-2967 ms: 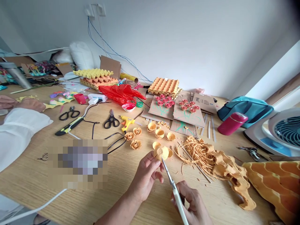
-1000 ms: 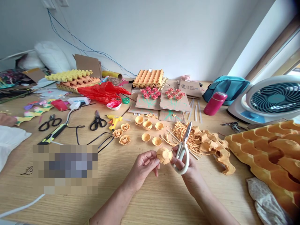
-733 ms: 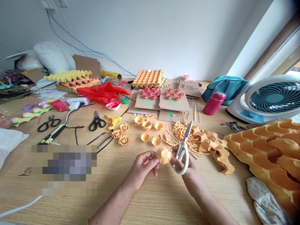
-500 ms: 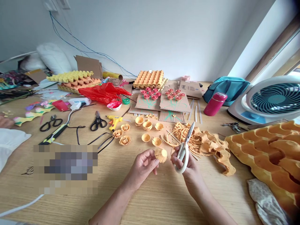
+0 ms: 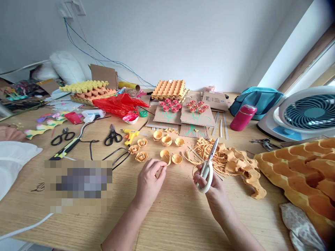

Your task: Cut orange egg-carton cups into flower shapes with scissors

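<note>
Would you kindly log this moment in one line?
left hand: pinching orange cup | right hand: holding white-handled scissors | nearby: orange scraps

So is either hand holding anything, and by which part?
The right hand grips scissors by their handles; the left hand, an orange cup by its rim.

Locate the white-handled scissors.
In the head view, the white-handled scissors are right of centre, in the right-hand grip, in front of the orange shreds.

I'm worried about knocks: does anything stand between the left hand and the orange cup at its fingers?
Nothing visible does: the fingers of the left hand meet the orange cup directly. Another cup shows just beyond it, not between.
</note>
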Demonstrator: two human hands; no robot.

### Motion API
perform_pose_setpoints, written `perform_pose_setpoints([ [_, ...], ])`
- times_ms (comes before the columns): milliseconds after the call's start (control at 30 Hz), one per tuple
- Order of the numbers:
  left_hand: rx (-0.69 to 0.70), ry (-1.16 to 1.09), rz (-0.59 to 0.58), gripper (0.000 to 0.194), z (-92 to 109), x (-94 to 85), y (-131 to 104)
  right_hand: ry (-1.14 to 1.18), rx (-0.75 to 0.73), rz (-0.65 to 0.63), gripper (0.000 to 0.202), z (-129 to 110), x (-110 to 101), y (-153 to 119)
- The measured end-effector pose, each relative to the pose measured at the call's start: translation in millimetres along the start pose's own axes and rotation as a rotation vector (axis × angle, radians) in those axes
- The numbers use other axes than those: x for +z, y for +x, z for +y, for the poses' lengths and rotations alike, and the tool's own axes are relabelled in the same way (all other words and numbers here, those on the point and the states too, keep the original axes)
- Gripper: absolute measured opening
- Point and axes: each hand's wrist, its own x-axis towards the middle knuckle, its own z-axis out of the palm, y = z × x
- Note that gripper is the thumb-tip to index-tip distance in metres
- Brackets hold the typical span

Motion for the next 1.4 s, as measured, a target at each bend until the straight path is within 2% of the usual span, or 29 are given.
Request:
perform_pose_setpoints([
  [67, 0.021, 0.126, 0.025, 0.014, -7.5, -3.7, 2.3, 0.007, -0.002, -0.004, 0.041, -0.5, 0.9, -0.3],
  [200, -0.002, 0.331, -0.007, 0.013, -16.6, -7.8, 4.5, 0.009, 0.015, -0.025, 0.038, -2.4, 3.0, -1.0],
  [400, -0.111, 0.516, -0.094, 0.013, -15.1, -3.6, 7.8, -0.02, 0.042, -0.052, 0.038, -5.3, 3.0, -4.4],
  [567, -0.174, 0.535, -0.138, 0.013, -15.5, 4.3, 14.7, -0.092, 0.066, -0.093, 0.04, -6.3, 2.7, -6.2],
  [833, -0.221, 0.492, -0.122, 0.01, -19.3, 12.0, 18.0, -0.181, 0.099, -0.148, 0.042, -8.7, 6.6, -8.7],
  [1000, -0.141, 0.387, -0.07, 0.012, -15.2, 9.5, 15.6, -0.185, 0.117, -0.135, 0.042, -7.1, 5.4, -7.6],
  [1167, -0.119, 0.184, 0.03, 0.014, -12.2, -5.3, 21.7, -0.176, 0.087, -0.141, 0.041, -6.6, 3.9, -8.1],
  [1267, -0.084, 0.216, -0.015, 0.011, -11.5, -9.3, 29.6, -0.184, 0.081, -0.164, 0.036, -7.8, 5.1, -10.6],
  [1400, 0.024, 0.363, -0.112, 0.007, -11.4, 1.1, 35.8, -0.218, 0.047, -0.172, 0.036, -8.6, 6.8, -12.3],
])
